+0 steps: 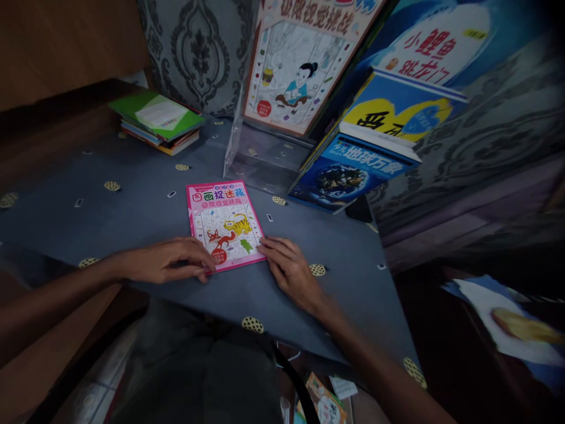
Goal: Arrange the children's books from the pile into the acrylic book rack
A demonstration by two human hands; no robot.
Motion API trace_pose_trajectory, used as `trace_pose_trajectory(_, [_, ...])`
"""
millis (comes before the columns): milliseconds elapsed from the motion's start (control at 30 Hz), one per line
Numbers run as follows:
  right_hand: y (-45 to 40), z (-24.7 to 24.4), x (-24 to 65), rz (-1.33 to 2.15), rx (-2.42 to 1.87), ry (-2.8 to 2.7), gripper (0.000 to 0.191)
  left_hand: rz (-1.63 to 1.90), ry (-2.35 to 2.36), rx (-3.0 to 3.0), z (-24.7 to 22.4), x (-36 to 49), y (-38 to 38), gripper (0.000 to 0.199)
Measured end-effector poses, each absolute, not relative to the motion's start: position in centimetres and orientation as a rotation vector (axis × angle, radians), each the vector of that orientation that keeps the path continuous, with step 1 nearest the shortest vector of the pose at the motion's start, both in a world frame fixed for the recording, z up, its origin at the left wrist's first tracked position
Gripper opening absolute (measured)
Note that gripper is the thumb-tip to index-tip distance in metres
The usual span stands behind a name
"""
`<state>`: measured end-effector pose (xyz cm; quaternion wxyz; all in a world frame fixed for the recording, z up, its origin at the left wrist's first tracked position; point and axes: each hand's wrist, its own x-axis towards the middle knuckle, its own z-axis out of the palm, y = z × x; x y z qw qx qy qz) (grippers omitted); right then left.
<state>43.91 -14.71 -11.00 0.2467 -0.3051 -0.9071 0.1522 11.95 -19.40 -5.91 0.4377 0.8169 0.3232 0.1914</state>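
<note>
A thin pink picture book (223, 221) lies closed on the table, its cover showing a tiger, a fox and line drawings. My left hand (176, 259) rests at its lower left corner, fingers loosely bent and apart, the fingertips over the cover's edge. At the lower right edge, my right hand (289, 268) lies with its fingers stretched out, the tips touching the book's side. Neither hand grips the book. The undersides of both hands are hidden.
A clear plastic stand (260, 159) behind the book holds several upright books, among them a blue earth book (348, 174). A stack of books with a green top (154, 115) sits at the back left. The patterned grey tablecloth (145, 206) ends near my lap.
</note>
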Motion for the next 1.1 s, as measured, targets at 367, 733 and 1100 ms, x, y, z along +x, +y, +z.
trace_pose_trajectory(367, [-22.4, -9.9, 35.7, 0.476, -0.474, -2.781, 0.054, 0.639, 0.949, 2.014, -7.2, 9.9, -22.8, 0.025])
trace_pose_trajectory(733, [-20.4, -10.8, 43.6, 0.411, -0.875, -2.583, 0.067, 0.684, 1.092, 1.739, -7.4, 10.8, -22.5, 0.023])
trace_pose_trajectory(1100, [-15.1, -10.5, 42.0, 0.511, -0.962, -2.484, 0.044, 1.327, 1.402, 1.113, -7.2, 13.0, -19.0, 0.033])
